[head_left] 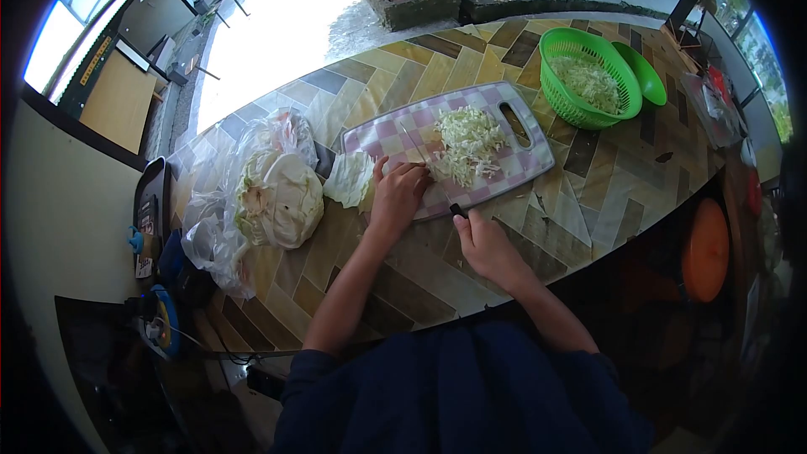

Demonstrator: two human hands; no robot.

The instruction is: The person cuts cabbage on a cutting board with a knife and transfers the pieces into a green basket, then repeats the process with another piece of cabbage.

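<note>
My right hand (486, 245) is closed round the black handle of a knife (414, 143), whose blade lies across the pink and white checked cutting board (531, 166). Just left of the blade, my left hand (402, 193) presses on cabbage at the board's near edge; its fingers are bent and partly cover what they hold. A loose pale cabbage leaf (349, 178) sits beside that hand, over the board's left edge. Chopped cabbage (471, 141) is heaped on the board to the right of the blade.
A cut cabbage head (282, 197) rests by a clear plastic bag (220, 244) at the left. At the back right stands a green basket (630, 94) with shredded cabbage, against a green bowl (646, 76). The tiled table (420, 286) has a curved edge. An orange round object (704, 250) is at right.
</note>
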